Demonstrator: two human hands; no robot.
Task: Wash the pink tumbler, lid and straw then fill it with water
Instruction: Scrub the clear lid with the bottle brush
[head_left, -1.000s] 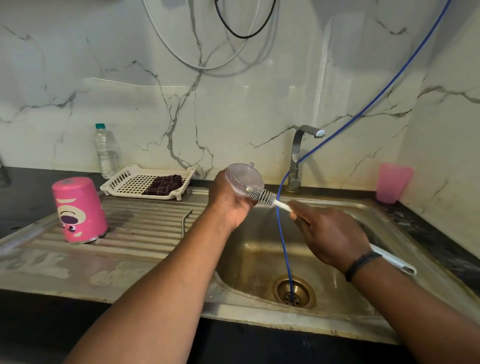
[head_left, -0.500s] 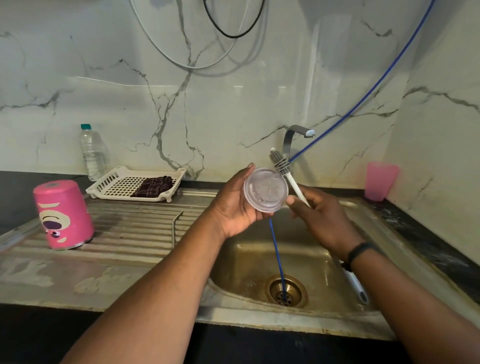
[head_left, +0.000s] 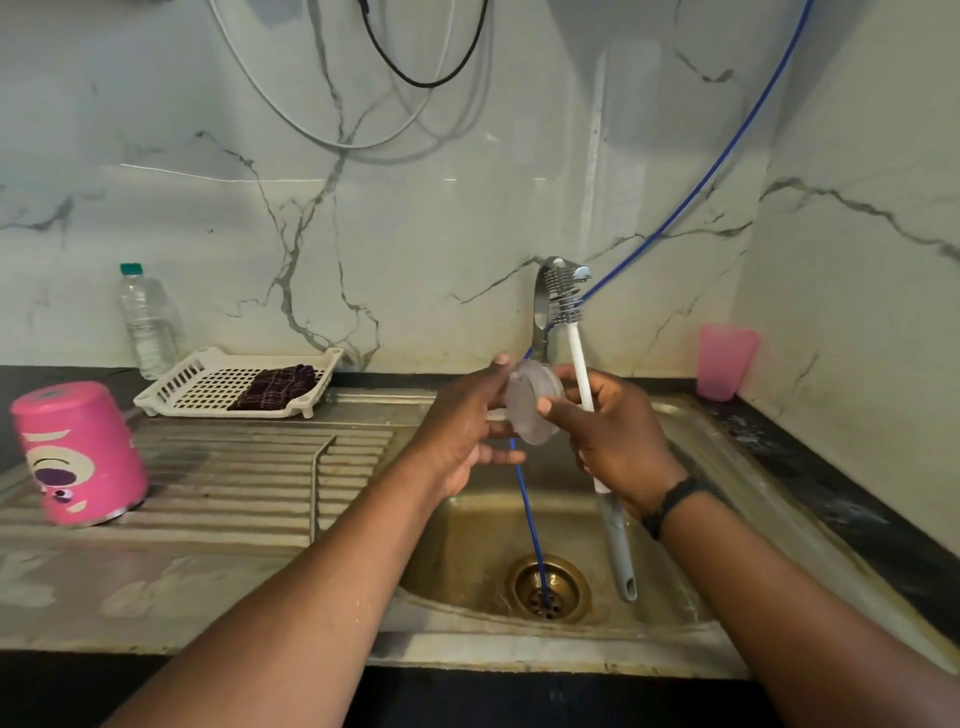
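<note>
The pink tumbler (head_left: 78, 452) with a cartoon face stands upside down on the steel drainboard at far left. Over the sink basin, my left hand (head_left: 462, 436) grips the clear round lid (head_left: 530, 408), which is turned nearly edge-on to me. My right hand (head_left: 613, 436) is shut on a white bottle brush (head_left: 577, 364) held upright, and its thumb and fingertips also touch the lid. The bristles (head_left: 563, 296) are up by the tap spout, away from the lid. A thin bent metal straw-like rod (head_left: 314, 483) lies on the drainboard.
The tap (head_left: 543, 317) stands behind my hands. A blue hose (head_left: 530, 514) runs from the upper right down into the drain (head_left: 548, 587). A white basket (head_left: 171, 392) with a dark cloth, a water bottle (head_left: 148, 322) and a pink cup (head_left: 724, 361) line the back.
The brush has swung off the lid, from lying across it to standing upright. The lid has turned edge-on, and my right hand has closed in to touch it.
</note>
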